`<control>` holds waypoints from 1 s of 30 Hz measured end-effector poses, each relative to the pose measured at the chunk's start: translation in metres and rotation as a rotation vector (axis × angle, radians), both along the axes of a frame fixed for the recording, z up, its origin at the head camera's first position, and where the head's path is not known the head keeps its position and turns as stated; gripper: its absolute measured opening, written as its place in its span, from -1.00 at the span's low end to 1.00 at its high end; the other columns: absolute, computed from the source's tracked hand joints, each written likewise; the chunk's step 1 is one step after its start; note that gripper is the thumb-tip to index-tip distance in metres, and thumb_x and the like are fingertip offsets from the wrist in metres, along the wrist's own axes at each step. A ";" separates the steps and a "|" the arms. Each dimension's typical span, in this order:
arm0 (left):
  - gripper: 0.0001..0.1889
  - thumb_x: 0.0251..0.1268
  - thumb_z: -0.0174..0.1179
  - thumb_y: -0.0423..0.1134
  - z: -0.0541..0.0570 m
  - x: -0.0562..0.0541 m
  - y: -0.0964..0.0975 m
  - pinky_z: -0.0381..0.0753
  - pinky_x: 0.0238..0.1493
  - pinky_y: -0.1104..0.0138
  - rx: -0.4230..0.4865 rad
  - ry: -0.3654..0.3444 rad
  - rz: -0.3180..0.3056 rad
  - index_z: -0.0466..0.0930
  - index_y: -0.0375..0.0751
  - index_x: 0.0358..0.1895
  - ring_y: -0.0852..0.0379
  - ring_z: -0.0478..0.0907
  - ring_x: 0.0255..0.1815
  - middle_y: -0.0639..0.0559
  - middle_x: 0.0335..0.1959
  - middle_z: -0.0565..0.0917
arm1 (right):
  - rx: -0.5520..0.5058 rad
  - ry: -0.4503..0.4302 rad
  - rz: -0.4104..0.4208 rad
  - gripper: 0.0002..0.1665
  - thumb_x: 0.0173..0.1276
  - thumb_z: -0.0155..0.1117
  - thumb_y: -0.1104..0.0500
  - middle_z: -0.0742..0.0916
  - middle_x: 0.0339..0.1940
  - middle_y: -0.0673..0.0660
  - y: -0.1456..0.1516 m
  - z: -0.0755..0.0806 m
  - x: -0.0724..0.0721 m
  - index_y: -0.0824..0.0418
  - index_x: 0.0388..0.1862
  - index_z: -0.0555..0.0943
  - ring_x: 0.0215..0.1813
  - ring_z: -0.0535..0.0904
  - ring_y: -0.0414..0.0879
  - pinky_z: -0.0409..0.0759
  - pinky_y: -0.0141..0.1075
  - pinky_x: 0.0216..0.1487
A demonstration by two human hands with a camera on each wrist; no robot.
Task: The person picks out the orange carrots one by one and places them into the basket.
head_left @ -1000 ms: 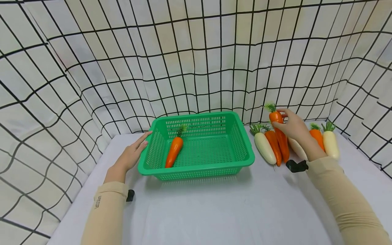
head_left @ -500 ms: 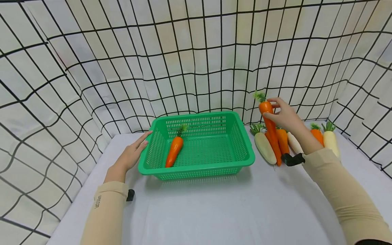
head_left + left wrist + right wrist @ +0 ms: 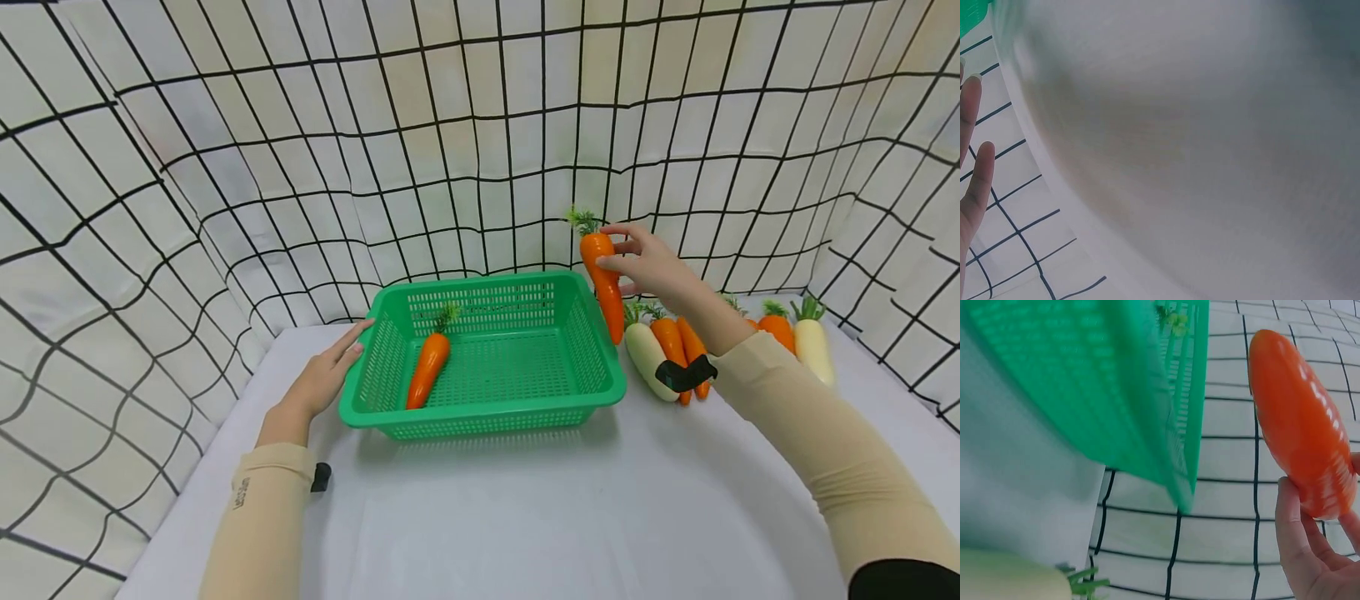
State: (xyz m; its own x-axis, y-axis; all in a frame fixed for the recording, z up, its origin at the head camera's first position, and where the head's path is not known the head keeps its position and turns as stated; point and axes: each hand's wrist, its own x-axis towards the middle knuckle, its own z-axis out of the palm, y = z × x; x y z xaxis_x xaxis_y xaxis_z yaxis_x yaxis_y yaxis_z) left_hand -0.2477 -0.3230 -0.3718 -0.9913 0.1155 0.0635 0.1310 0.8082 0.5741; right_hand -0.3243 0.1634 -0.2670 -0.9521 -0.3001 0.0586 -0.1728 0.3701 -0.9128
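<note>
My right hand [image 3: 647,262] pinches an orange carrot [image 3: 604,279] near its leafy top and holds it upright in the air at the basket's right rim. In the right wrist view the same carrot [image 3: 1300,419] rests between thumb and fingers, beside the basket's wall. The green plastic basket [image 3: 480,412] stands on the white table; one carrot [image 3: 429,367] lies in its left part, leaves toward the back. My left hand [image 3: 322,379] touches the basket's left side with extended fingers. Only part of the left hand [image 3: 971,144] shows in the left wrist view.
Right of the basket lie a white radish [image 3: 649,358], several carrots [image 3: 669,340] and, farther right, another carrot [image 3: 778,330] and white radish [image 3: 814,350]. My right forearm hides part of this row. A black-grid net [image 3: 480,150] over white cloth walls the back and sides.
My right hand has lifted the carrot from the row of vegetables and carried it left to the basket's right rim. The left hand stays at the basket's left side.
</note>
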 end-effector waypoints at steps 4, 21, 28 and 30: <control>-0.38 0.69 -0.36 0.22 0.001 0.000 -0.001 0.41 0.12 -0.30 -0.008 0.004 0.003 -0.05 0.24 0.69 -0.29 0.56 -0.02 -0.42 0.17 0.55 | -0.038 -0.048 0.039 -0.30 0.62 0.14 0.14 0.40 0.48 0.33 -0.018 0.003 -0.003 0.09 0.63 0.16 0.25 0.51 0.20 0.68 -0.16 0.00; -0.37 0.69 -0.35 0.23 0.002 0.001 0.001 0.41 0.10 -0.26 0.004 -0.009 0.003 -0.05 0.23 0.69 -0.21 0.55 -0.09 -0.38 0.13 0.55 | -0.098 -0.161 0.137 -0.33 0.60 0.16 0.23 0.37 0.48 0.34 -0.078 -0.008 -0.020 0.04 0.59 0.20 0.32 0.47 0.31 0.53 0.20 0.20; -0.37 0.69 -0.35 0.22 0.002 0.001 0.000 0.42 0.11 -0.26 -0.007 -0.007 0.003 -0.04 0.19 0.69 -0.26 0.56 -0.05 -0.40 0.14 0.56 | -0.109 -0.186 0.184 -0.35 0.63 0.07 0.29 0.32 0.49 0.37 -0.097 -0.016 -0.025 0.01 0.60 0.22 0.32 0.45 0.33 0.53 0.21 0.18; -0.37 0.69 -0.35 0.22 0.002 0.001 0.000 0.41 0.12 -0.28 -0.012 -0.003 0.002 -0.03 0.18 0.69 -0.30 0.55 0.00 -0.44 0.24 0.51 | -0.113 -0.196 0.210 -0.34 0.64 0.03 0.32 0.30 0.49 0.38 -0.103 -0.019 -0.025 0.01 0.62 0.21 0.33 0.43 0.33 0.53 0.22 0.18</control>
